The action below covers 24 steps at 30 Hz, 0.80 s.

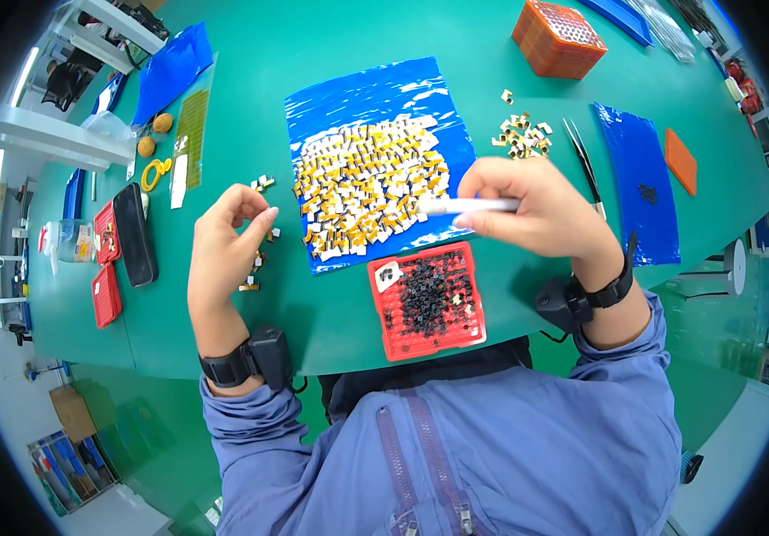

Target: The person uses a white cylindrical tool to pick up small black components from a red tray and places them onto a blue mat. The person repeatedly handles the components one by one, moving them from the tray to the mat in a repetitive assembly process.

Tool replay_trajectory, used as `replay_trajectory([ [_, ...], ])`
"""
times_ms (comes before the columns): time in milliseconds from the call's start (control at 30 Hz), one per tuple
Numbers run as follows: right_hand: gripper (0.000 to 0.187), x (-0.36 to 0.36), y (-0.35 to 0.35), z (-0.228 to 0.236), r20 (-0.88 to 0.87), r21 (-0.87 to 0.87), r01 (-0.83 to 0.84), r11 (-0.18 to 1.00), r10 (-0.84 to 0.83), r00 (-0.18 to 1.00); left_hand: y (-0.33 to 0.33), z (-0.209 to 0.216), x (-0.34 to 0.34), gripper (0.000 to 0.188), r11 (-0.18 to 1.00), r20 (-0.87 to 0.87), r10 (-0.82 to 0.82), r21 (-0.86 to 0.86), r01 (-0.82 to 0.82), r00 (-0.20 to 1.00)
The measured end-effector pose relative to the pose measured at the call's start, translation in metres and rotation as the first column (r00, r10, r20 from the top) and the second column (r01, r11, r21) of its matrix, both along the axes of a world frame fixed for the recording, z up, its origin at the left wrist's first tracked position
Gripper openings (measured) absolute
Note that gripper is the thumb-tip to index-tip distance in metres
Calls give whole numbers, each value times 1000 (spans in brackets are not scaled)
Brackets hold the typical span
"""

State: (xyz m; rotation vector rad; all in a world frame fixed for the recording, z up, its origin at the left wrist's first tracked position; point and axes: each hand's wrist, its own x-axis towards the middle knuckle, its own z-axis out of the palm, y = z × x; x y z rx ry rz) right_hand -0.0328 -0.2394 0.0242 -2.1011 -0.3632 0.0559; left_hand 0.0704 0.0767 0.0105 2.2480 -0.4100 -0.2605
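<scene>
My right hand [536, 205] pinches a white pen-shaped tool [474, 205], its tip pointing left over the blue sheet [331, 103]. On that sheet lies a dense spread of small white-and-gold metal pieces [366, 183]. My left hand [228, 237] hovers left of the sheet, fingers curled and thumb near the forefinger; whatever it may hold is too small to make out. A few loose gold pieces [250, 284] lie beside it. In front of me sits a red tray [389, 335] holding many small black parts [429, 295], with a few light pieces among them.
Loose gold pieces [523, 138] and tweezers [584, 161] lie to the right, near another blue sheet [639, 196] and an orange plate [680, 161]. An orange stack of trays [554, 45] stands at the back. Yellow scissors [154, 174] and a black case [137, 237] are left.
</scene>
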Motion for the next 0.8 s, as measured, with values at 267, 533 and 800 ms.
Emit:
replay_trajectory([
  [267,16,-6,20,-4,-118,243,-188,952,221,968,-57,-14,-52,8,467,-259,-597,-882,66,759],
  [533,23,-6,23,-15,-99,294,-129,947,164,982,-65,-24,-56,12,355,-334,-674,-929,-107,659],
  [800,13,-5,22,-6,-90,334,-158,929,199,976,-62,-26,-56,15,375,-345,-702,-923,-88,624],
])
